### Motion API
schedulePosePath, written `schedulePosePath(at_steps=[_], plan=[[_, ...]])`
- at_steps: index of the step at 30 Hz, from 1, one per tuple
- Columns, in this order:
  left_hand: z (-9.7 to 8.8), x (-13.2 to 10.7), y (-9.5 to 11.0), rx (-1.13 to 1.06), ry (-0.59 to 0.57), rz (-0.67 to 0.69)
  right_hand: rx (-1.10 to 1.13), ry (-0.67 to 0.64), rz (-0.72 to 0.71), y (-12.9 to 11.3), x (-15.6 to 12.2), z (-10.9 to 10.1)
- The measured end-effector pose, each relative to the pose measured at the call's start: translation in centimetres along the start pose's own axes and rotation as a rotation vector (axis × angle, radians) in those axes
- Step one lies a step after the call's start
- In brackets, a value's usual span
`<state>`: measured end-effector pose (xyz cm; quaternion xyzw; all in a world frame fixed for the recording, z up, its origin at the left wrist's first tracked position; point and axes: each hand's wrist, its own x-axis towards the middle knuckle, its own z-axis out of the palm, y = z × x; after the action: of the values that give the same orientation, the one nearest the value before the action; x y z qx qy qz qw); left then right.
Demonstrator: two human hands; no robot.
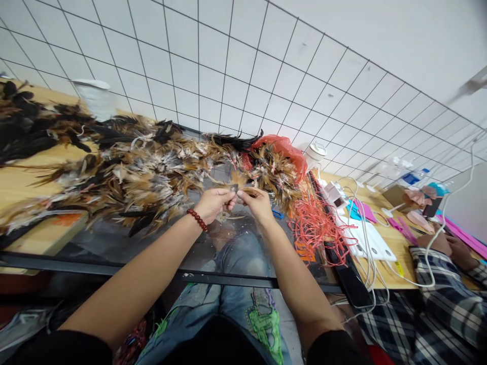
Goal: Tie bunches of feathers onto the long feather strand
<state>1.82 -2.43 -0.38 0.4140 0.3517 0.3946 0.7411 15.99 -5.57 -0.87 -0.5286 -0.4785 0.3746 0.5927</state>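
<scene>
A small tuft of brown feathers stands up between my fingertips, over the glass part of the table. My left hand, below a red bead bracelet, pinches its base. From the other side my right hand pinches the same tuft, thumb and finger nearly touching the left ones. The exact grip is too small to make out. To the left spreads a large pile of brown, white and black feathers. Just right of my hands, more feathers spill from a red plastic bag.
Tangled red string lies to the right, beside a long black strip and white cables. A wire grid stands behind the table. At far right a co-worker's plaid sleeve rests near pink strips. A white container stands back left.
</scene>
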Motion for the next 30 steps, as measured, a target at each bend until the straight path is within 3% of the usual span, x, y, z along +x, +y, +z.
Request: schedulePosePath(at_steps=[4,8,13,16,21,26,30], plan=[[0.1,-0.1,-0.2,0.105,-0.117,-0.076,-0.041,-0.012,-0.041,-0.1,0.1,-0.3],[0.2,-0.2,-0.1,0.025,-0.123,-0.151,-0.112,-0.008,-0.113,0.1,0.3,-0.8],[0.0,-0.1,0.3,-0.158,-0.087,-0.122,-0.488,-0.091,-0.438,-0.2,-0.3,-1.3],[0.0,0.0,0.2,-0.140,-0.092,-0.148,-0.667,-0.082,-0.522,-0.2,-0.8,-0.9],[0.1,-0.1,0.0,-0.075,-0.086,-0.110,-0.712,-0.016,-0.505,-0.2,-0.6,-0.9],[-0.2,0.1,0.5,-0.178,0.040,0.065,-0.614,0.152,-0.446,-0.8,1.0,-4.5],[-0.8,0.7,0.7,-0.256,0.137,0.124,-0.964,0.069,-0.234,-1.1,1.9,-6.8]])
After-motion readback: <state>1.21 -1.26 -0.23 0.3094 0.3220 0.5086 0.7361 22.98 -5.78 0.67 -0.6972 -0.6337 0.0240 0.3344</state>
